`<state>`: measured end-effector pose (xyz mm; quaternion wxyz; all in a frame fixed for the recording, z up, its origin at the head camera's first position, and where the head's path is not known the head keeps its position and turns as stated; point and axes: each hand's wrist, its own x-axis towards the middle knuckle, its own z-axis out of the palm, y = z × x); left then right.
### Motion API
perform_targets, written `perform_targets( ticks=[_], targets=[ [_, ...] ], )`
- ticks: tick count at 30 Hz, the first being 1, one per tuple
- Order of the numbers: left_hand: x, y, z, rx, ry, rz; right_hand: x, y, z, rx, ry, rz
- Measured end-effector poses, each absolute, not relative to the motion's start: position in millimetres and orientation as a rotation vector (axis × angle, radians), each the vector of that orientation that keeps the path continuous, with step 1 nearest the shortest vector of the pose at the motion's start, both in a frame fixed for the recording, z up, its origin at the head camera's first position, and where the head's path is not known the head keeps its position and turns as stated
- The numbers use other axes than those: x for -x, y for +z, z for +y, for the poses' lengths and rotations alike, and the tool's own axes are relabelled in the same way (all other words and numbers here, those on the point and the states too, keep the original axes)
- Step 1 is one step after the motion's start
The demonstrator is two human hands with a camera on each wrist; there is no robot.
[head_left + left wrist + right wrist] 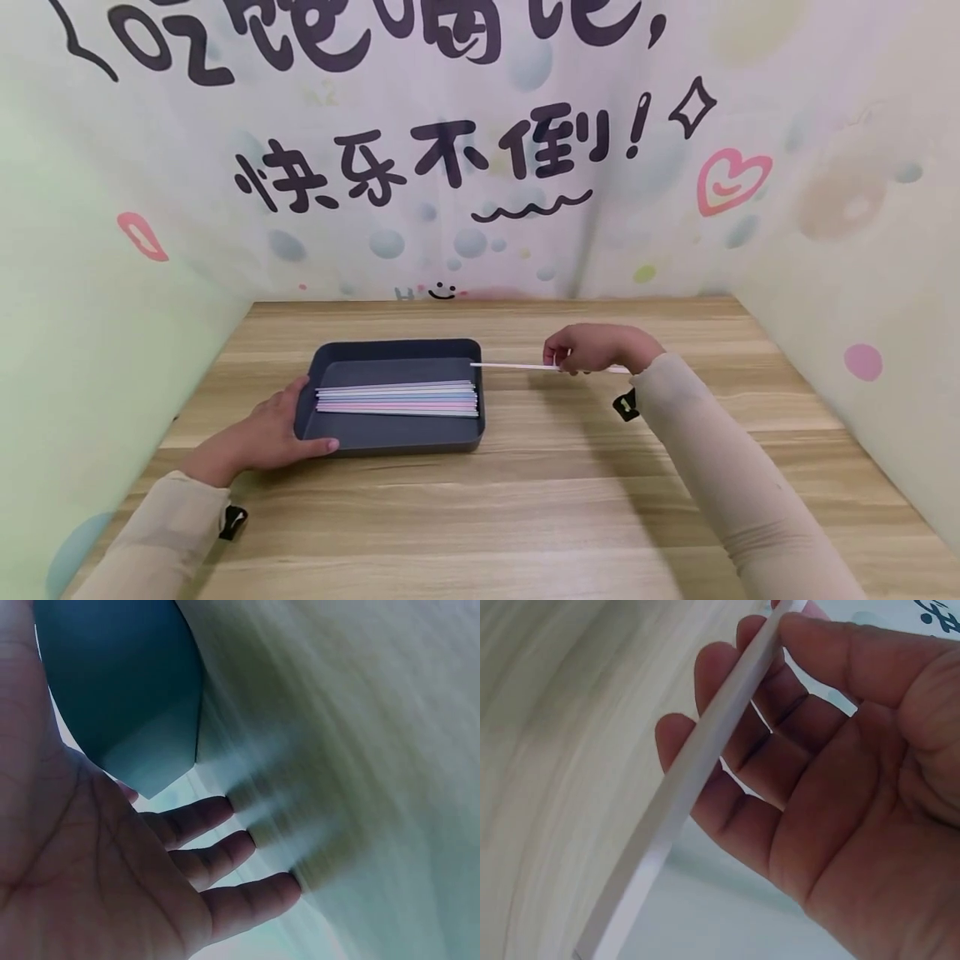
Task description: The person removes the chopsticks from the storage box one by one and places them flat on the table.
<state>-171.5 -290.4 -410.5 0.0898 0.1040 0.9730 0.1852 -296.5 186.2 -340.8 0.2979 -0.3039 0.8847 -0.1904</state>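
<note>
Two bare hands are reaching over the scene: the left hand (273, 429) is lying unclenched, its fingers fairly straight, and the right hand (596, 346) is pinching something slim between thumb and fingers. Behind them a lettered backdrop (352, 271) is spanning the far side, and a wood-grained bench (525, 525) is stretching out in front of it. Left of centre, a dark grey tray (397, 435) is sitting with its long side running left to right; the left hand is bracing its left end, fingers along the outer wall, thumb at the near edge. Inside, a bundle of pastel sticks (397, 400) is lying along the same direction, right ends close to the right wall. Slightest of all is the single pale stick (513, 367) that the right hand is grasping, mostly out to the right of the tray. Its long axis is running sideways, nearly matching the bundle's, and its left tip is showing at the tray's right wall, farther from the person than the bundle; whether it is touching the rim, I am not able to tell. As I am judging it, everything is hinging on that line: the tray is lying leftward of the right hand, which is the nearer one to the stick.
</note>
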Motion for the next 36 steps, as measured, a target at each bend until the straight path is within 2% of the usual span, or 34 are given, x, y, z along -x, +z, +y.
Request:
perform_targets(
  ticks=[12,36],
  targets=[
    [170.9,-406.4,-289.5,-0.321,0.542,2.885,273.3,-360.5,215.6,0.775,-0.48,2.312],
    [170.3,-407.9,-289.5,-0.313,0.53,2.88,241.4,-373.1,228.0,0.744,-0.487,2.249]
  ],
)
